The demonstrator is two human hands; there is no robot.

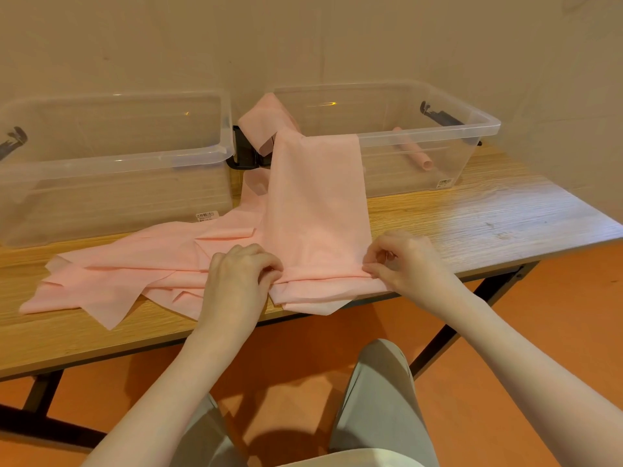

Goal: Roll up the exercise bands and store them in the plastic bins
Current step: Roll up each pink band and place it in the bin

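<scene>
A wide pink exercise band (pixel 317 210) hangs from the front rim of the right clear bin (pixel 472 128) down onto the wooden table (pixel 472 224). Its near end is turned into a small roll at the table's front edge. My left hand (pixel 241 274) pinches the roll's left end, and my right hand (pixel 404 261) pinches its right end. More loose pink bands (pixel 128 271) lie spread and crumpled on the table to the left. A rolled pink band (pixel 416 151) lies inside the right bin. The left clear bin (pixel 114 156) shows nothing inside.
Both bins stand at the back of the table against a beige wall, with black latches (pixel 247 150) between them. The table's front edge runs just under my hands. Below are an orange floor, black table legs and my knees.
</scene>
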